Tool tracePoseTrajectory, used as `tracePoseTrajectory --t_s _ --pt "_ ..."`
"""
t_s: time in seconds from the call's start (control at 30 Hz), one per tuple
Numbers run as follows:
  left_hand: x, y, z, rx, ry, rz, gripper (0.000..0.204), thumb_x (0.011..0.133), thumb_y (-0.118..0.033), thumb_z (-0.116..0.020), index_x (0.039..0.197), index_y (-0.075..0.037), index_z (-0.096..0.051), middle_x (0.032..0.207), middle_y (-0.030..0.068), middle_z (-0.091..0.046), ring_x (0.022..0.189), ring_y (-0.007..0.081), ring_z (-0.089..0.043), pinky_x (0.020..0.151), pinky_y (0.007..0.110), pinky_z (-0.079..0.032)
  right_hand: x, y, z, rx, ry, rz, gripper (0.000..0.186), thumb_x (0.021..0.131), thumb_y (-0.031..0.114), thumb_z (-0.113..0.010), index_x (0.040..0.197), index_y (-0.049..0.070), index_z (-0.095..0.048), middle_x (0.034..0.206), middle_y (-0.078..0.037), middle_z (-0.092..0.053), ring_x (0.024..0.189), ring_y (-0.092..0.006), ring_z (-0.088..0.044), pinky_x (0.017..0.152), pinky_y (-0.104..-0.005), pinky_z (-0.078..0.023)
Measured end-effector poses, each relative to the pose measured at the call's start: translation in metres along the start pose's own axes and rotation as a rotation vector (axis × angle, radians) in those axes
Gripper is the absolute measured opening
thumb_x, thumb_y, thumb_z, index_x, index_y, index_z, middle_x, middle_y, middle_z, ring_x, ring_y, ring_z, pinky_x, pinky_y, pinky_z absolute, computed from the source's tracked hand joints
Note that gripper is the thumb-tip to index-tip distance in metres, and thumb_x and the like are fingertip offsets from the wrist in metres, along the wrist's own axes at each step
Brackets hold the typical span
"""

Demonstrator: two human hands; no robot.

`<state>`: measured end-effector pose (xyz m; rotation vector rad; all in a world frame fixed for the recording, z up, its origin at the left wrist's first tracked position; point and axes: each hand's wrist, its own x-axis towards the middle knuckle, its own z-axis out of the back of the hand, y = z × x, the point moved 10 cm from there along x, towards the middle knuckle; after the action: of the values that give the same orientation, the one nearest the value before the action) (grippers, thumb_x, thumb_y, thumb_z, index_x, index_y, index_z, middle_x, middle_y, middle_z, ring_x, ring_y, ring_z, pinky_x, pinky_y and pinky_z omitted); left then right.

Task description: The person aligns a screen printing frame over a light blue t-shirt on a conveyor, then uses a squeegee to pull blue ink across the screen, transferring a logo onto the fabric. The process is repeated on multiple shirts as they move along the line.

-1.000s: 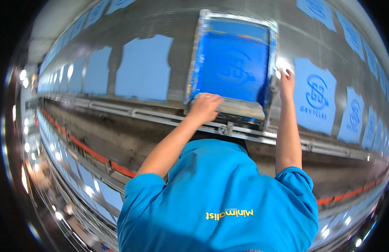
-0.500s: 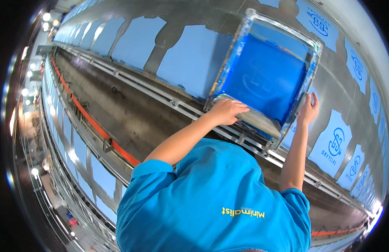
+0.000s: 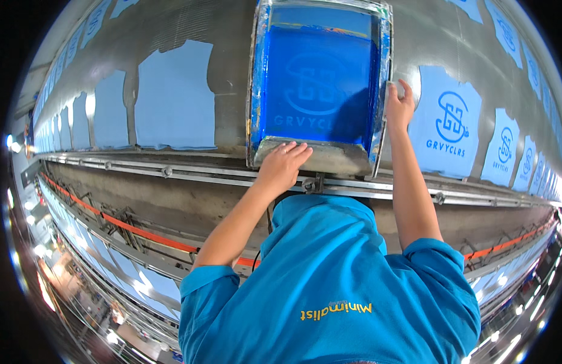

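Along the near edge of the table [image 3: 230, 115], we have a blue-inked printing screen [image 3: 320, 79] between a plain light-blue shirt panel [image 3: 175, 97] and a printed one, presumably squared for alignment. Our left hand [image 3: 284, 165] lies over its near end, likely steadying it, clamped or not we cannot tell; our right hand [image 3: 400, 107], grip apart, is at its right edge.

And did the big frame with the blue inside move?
Yes, the frame seems to have moved left along the table: the printed shirt by its right side, partly hidden half a second ago, now shows whole.
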<state>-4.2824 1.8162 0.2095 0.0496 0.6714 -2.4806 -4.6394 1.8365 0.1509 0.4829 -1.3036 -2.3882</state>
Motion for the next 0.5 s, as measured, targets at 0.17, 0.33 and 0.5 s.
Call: tracePoseTrajectory --t_s 0.17,0.33,0.5 --pt "0.062 0.035 0.040 -0.025 0.027 -0.066 0.050 0.081 -0.003 -0.068 0.130 -0.015 -0.071 0.132 0.0098 -0.071 0.116 0.0324 -0.070 0.096 0.046 -0.058 -0.005 -0.002 -0.011 0.081 0.039 0.032 0.042 0.096 0.029 -0.071 0.136 0.017 -0.065 0.066 -0.003 -0.064 0.062 -0.0118 -0.059 0.065 -0.0328 -0.048" --pt "0.174 0.076 0.098 0.092 -0.007 -0.062 0.046 0.083 -0.009 -0.072 0.129 -0.019 -0.072 0.123 0.0113 -0.074 0.111 0.0345 -0.071 0.095 0.047 -0.057 0.002 -0.010 -0.019 0.017 0.013 -0.005 0.043 0.096 0.026 -0.071 0.138 0.017 -0.064 0.071 -0.003 -0.066 0.063 -0.0102 -0.059 0.065 -0.0300 -0.049" --pt "0.257 0.111 0.124 0.080 0.018 -0.044 0.039 0.088 -0.020 -0.073 0.127 -0.027 -0.073 0.115 0.0104 -0.076 0.108 0.0349 -0.071 0.090 0.049 -0.058 -0.005 -0.017 -0.022 0.108 0.052 -0.054 0.046 0.096 0.029 -0.074 0.136 0.010 -0.064 0.086 -0.006 -0.071 0.077 -0.0121 -0.065 0.071 -0.0301 -0.052"
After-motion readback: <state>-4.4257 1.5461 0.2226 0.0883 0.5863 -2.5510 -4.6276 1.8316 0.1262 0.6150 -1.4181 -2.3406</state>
